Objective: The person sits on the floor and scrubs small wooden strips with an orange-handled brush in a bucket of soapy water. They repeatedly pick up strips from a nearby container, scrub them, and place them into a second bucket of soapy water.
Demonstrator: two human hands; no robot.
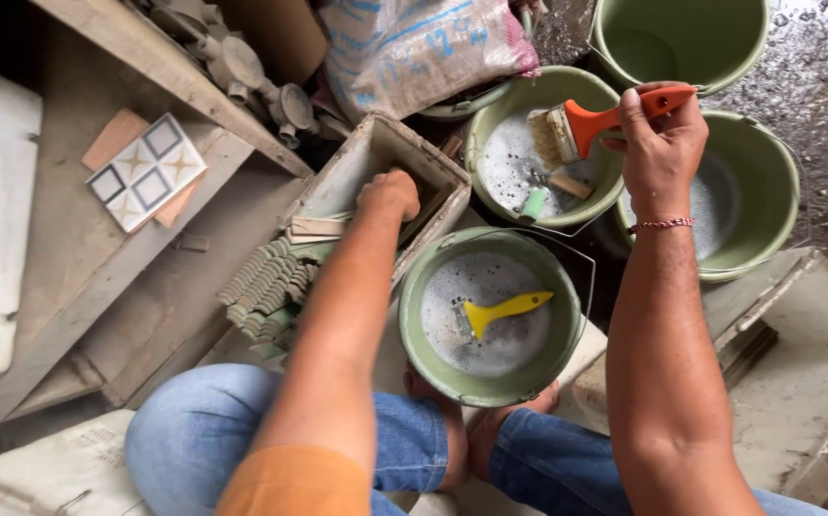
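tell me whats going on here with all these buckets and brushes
A person sits on the floor among green buckets. The right hand holds an orange-handled brush above a bucket of foamy liquid. The left hand reaches down into a wooden box. A yellow-handled brush lies in the nearest bucket, and a patterned tile rests on the planks to the left.

Your arms are bare from elbow to hand. Your right wrist, upper right of the frame, carries a thin braided red-and-white thread bracelet [663, 224]. An orange sleeve edge [291, 481] shows at bottom centre. Blue denim jeans [194, 435] cover both knees along the bottom edge. Your feet [476, 425] are bare, bottom centre.
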